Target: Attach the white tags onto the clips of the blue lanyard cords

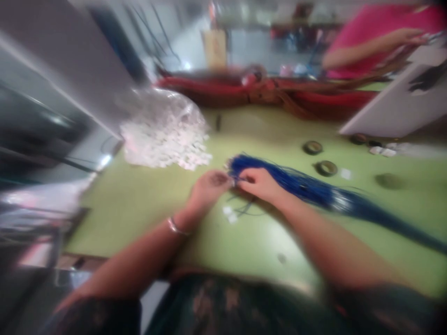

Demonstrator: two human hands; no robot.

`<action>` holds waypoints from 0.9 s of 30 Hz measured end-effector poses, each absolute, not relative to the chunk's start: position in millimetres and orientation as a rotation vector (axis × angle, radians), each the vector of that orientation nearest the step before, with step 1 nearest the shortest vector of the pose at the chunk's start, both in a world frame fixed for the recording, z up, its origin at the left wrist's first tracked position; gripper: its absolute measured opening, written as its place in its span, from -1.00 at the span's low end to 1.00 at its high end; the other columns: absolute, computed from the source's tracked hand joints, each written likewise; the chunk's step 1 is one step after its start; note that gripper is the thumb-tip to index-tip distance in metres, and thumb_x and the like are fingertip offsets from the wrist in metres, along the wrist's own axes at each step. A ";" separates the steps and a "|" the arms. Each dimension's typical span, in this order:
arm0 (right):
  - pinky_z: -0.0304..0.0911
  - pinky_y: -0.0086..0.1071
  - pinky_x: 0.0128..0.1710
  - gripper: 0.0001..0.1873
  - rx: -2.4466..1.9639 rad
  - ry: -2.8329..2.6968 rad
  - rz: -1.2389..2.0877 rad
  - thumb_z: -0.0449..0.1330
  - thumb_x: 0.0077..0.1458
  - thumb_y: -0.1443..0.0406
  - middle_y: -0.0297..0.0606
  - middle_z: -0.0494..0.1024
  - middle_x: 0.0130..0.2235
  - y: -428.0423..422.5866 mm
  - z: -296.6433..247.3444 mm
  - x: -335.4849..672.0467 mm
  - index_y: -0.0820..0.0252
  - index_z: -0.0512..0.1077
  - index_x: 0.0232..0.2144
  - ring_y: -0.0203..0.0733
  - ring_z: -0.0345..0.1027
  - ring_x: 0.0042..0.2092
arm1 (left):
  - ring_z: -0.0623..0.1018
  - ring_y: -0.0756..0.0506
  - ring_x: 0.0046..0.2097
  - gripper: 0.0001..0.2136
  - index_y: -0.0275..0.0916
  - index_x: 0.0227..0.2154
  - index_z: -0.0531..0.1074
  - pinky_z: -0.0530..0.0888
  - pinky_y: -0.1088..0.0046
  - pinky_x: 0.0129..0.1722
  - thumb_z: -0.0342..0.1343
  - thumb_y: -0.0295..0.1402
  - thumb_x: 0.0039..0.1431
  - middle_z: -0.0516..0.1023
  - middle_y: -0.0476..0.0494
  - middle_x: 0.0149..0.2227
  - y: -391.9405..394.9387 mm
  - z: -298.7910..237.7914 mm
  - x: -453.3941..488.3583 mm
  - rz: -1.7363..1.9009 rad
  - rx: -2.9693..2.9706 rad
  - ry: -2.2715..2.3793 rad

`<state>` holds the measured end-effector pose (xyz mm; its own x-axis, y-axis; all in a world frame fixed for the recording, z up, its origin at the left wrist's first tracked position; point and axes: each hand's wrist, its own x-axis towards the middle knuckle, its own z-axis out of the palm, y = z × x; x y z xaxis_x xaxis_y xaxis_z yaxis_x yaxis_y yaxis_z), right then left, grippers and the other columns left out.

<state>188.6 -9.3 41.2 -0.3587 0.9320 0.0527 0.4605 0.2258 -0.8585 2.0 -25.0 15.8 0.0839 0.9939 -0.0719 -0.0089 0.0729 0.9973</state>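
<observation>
At the middle of the green table, my left hand (209,186) and my right hand (257,182) meet, both closed in a pinch. A small white connector (233,182) shows at the left fingertips, partly hidden and blurred. Between the right thumb and fingers runs a blue wire (240,178). A long bundle of blue wires (296,181) lies just beyond my right hand and stretches off to the right, with a clear band (340,200) round it. Below my hands lie white connectors (229,214) with thin dark wires beside them.
A clear plastic bag (174,104) spills a heap of white connectors (171,149) at the back left. Tape rolls (326,168) sit right of the wires. Red and brown wire bundles (251,90) cross the back. A person in a pink top (370,35) works beyond a white panel (394,100).
</observation>
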 end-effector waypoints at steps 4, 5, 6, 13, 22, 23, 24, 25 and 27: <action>0.10 -0.46 -0.45 -0.87 -1.338 -1.897 0.913 0.17 -0.03 0.30 -0.35 0.48 -0.54 -10.9 32.3 181.2 0.24 0.44 -0.55 -0.35 0.23 -0.48 | 0.54 -0.06 -0.24 -0.77 -0.22 -0.38 0.49 0.47 0.33 -0.08 0.36 -0.43 -0.17 0.56 -0.05 -0.38 -23.4 11.7 6.6 1.126 1.151 1.226; 0.10 -0.46 -0.45 -0.86 -1.344 -1.894 0.909 0.17 -0.02 0.30 -0.35 0.47 -0.54 -11.4 32.0 180.1 0.24 0.43 -0.56 -0.35 0.22 -0.48 | 0.53 -0.06 -0.25 -0.77 -0.22 -0.38 0.49 0.46 0.33 -0.09 0.36 -0.43 -0.17 0.55 -0.05 -0.39 -22.8 11.6 7.9 1.129 1.150 1.236; 0.10 -0.46 -0.46 -0.86 -1.346 -1.890 0.918 0.17 -0.02 0.30 -0.35 0.47 -0.55 -12.0 32.7 179.6 0.23 0.43 -0.56 -0.35 0.22 -0.49 | 0.53 -0.06 -0.25 -0.78 -0.22 -0.39 0.49 0.46 0.33 -0.09 0.36 -0.42 -0.17 0.55 -0.05 -0.39 -22.4 12.1 9.0 1.132 1.157 1.243; 0.17 -0.45 -0.41 -0.79 -1.286 -1.790 1.177 0.16 0.08 0.23 -0.33 0.51 -0.51 -9.5 42.6 188.7 0.23 0.43 -0.52 -0.34 0.28 -0.47 | 0.53 -0.11 -0.29 -0.90 -0.22 -0.44 0.54 0.46 0.30 -0.14 0.29 -0.33 -0.05 0.59 -0.14 -0.36 -38.8 30.8 2.3 0.962 1.550 1.181; 0.09 -0.36 -0.27 -0.90 -0.970 -2.632 0.747 0.21 0.04 0.31 -0.27 0.50 -0.36 -15.1 27.3 177.2 0.17 0.52 -0.36 -0.22 0.29 -0.31 | 0.53 -0.24 -0.08 -0.84 -0.21 -0.30 0.54 0.42 0.18 -0.01 0.05 -0.40 0.13 0.58 -0.29 -0.11 -96.2 27.9 27.1 0.424 2.081 0.828; 0.08 -0.35 -0.26 -0.91 -0.963 -2.663 0.695 0.19 0.07 0.31 -0.26 0.49 -0.36 -16.5 25.1 175.2 0.17 0.51 -0.39 -0.21 0.28 -0.30 | 0.53 -0.24 -0.07 -0.83 -0.20 -0.27 0.54 0.41 0.20 0.00 0.05 -0.39 0.13 0.57 -0.28 -0.09 -97.5 27.7 27.5 0.426 2.078 0.783; 0.08 -0.35 -0.25 -0.89 -0.958 -2.669 0.670 0.17 0.09 0.31 -0.24 0.48 -0.36 -17.5 23.0 173.8 0.18 0.50 -0.41 -0.20 0.27 -0.29 | 0.52 -0.23 -0.07 -0.82 -0.18 -0.25 0.54 0.41 0.22 0.00 0.06 -0.38 0.13 0.57 -0.26 -0.09 -96.3 28.3 25.4 0.450 2.067 0.748; 0.08 -0.34 -0.23 -0.87 -0.953 -2.655 0.669 0.16 0.11 0.31 -0.22 0.47 -0.35 -18.0 21.0 172.9 0.19 0.48 -0.43 -0.20 0.26 -0.27 | 0.53 -0.21 -0.09 -0.82 -0.15 -0.26 0.55 0.41 0.25 -0.01 0.08 -0.37 0.12 0.58 -0.22 -0.13 -92.3 29.7 20.6 0.499 2.054 0.746; 0.11 -0.34 -0.22 -0.87 -0.955 -2.573 0.710 0.14 0.12 0.33 -0.20 0.47 -0.33 -18.0 18.1 172.9 0.21 0.45 -0.44 -0.19 0.26 -0.26 | 0.52 -0.17 -0.20 -0.87 -0.12 -0.33 0.57 0.40 0.30 -0.05 0.13 -0.37 0.09 0.59 -0.17 -0.28 -75.6 33.7 3.8 0.694 2.027 0.919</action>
<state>172.9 -18.0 18.1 -0.7316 0.6729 0.1092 0.5216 0.6556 -0.5460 3.8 -75.6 33.7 0.5879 0.7946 0.1516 0.3631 -0.4267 0.8283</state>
